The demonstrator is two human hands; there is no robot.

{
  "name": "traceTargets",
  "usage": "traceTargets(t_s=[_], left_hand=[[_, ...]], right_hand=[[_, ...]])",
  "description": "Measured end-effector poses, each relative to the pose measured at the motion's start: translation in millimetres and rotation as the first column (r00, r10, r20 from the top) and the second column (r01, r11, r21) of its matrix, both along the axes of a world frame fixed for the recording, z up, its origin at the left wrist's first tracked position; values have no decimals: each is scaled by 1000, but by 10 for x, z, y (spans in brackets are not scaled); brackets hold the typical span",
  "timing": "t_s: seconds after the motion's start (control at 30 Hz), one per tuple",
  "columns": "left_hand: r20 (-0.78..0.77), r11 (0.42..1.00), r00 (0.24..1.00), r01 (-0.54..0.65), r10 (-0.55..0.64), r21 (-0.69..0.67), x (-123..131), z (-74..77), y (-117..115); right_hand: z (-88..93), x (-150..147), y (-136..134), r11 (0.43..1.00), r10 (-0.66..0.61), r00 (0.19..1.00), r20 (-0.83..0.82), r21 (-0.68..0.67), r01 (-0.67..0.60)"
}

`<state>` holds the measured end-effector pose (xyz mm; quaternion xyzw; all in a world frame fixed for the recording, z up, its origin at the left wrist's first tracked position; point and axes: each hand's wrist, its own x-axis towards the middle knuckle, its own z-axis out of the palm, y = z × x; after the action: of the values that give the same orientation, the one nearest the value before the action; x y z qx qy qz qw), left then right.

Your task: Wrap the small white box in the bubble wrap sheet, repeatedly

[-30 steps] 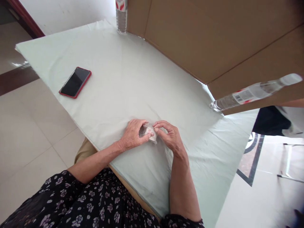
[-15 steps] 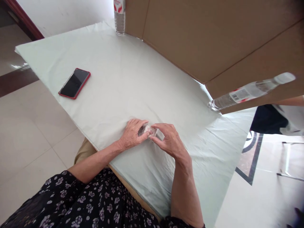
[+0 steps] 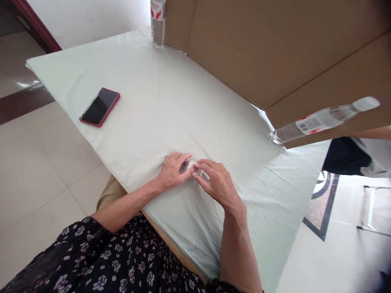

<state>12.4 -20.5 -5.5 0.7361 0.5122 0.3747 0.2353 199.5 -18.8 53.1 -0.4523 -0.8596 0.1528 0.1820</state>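
Observation:
A small clear container (image 3: 197,172) with something whitish in it is near the table's front edge, between my two hands. My left hand (image 3: 174,171) is curled around its left side, thumb in front and fingers behind. My right hand (image 3: 216,179) grips it from the right, its index fingertip at the whitish contents and its thumb lower at the near side. Fingers cover much of the container, so its full shape and what it holds cannot be made out.
A pale cloth covers the table (image 3: 146,106). At the left lies a red-cased phone (image 3: 100,107). Brown cardboard panels (image 3: 244,49) stand along the far side, with one water bottle (image 3: 158,26) at the back and another (image 3: 314,122) at the right. Part of a person (image 3: 348,154) shows beyond.
My right fingers have come in closer over the container, the index fingertip now at its whitish contents. My left hand keeps its hold. The whole view has shifted slightly.

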Motion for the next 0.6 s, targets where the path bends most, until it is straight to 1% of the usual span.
traceTargets(t_s=[0.07,0.13,0.2,0.27,0.33,0.4,0.5,0.6], left_hand=[[7,1000,1000,-4,4,-12,0,18,-5],[32,1000,999,-6,7,-30,-12,46,-13],[99,999,995,-5,10,-46,-44,69,-19],[203,998,979,-18,31,-62,-95,76,-19],[302,995,950,-50,75,-89,-152,63,-12],[350,990,930,-75,113,-119,-201,40,-4],[336,988,934,-84,123,-129,-231,7,2],[277,994,956,-77,97,-81,-215,-8,0]], right_hand=[[48,39,2,1000,-11,998,-64,11,12],[118,92,6,998,-57,988,-144,32,62],[179,159,12,990,-123,972,-199,42,134],[203,238,24,981,-181,958,-222,34,194],[181,320,41,974,-220,949,-226,7,227],[132,384,59,973,-231,945,-230,-29,230],[56,399,81,976,-218,945,-242,-71,207],[-8,299,96,981,-189,948,-256,-85,173]])
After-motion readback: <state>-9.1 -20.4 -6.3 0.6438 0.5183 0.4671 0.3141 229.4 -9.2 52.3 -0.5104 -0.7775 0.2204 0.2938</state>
